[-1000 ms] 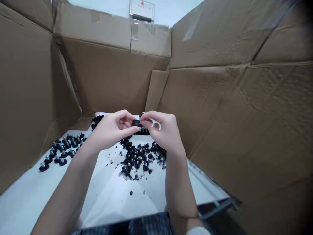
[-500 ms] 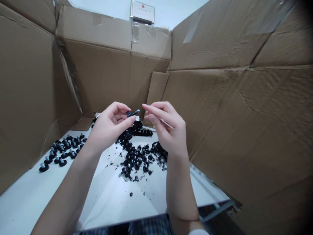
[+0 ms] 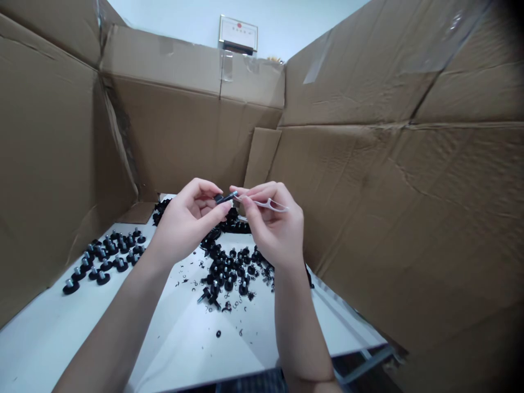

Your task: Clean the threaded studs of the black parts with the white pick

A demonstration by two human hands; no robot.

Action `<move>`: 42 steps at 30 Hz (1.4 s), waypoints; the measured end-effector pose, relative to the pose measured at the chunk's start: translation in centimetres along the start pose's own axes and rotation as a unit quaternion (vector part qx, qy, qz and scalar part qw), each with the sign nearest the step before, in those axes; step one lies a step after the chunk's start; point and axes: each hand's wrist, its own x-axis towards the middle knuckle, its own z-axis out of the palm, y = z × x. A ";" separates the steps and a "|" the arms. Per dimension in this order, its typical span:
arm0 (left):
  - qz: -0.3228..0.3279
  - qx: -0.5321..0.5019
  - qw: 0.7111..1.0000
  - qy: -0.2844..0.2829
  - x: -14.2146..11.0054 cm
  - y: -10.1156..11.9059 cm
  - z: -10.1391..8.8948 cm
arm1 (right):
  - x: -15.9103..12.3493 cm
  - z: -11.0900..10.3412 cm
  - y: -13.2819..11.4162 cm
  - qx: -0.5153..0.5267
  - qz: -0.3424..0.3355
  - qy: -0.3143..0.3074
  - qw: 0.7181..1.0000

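My left hand (image 3: 184,226) pinches a black-headed screw (image 3: 226,197) between thumb and fingers, held up above the table. Its threaded metal end points right, toward my other hand. In my right hand (image 3: 276,226), thumb and fingers close on a white floss pick (image 3: 269,204), whose forked end sticks out over the palm side. The pick's thin tip meets or nearly meets the screw's threaded end; actual contact is too small to tell. Below the hands lies a heap of similar black-headed screws (image 3: 229,270) with metal studs.
More black screws (image 3: 110,248) stand stud-up on the left of the white table (image 3: 172,338). Small black rings and scraps (image 3: 229,305) are scattered around the middle heap. Tall cardboard walls (image 3: 196,136) enclose the back and both sides. A framed certificate (image 3: 238,34) hangs beyond.
My right hand has moved left, bringing the pick's tip to the screw's end. More of the floss pick now shows. The view has tilted slightly upward.
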 end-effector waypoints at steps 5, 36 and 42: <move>-0.016 -0.001 1.000 -0.008 -0.2 -0.2 0.0 | 0.0 0.0 0.0 -0.012 0.001 0.005 1.000; 0.035 0.099 0.994 -0.029 -0.3 0.3 -1.0 | 0.4 -1.5 0.0 -0.038 -0.001 0.021 0.999; 0.037 0.100 0.993 -0.054 -0.4 0.5 -1.4 | 0.6 -1.8 -0.1 -0.162 -0.092 -0.103 0.977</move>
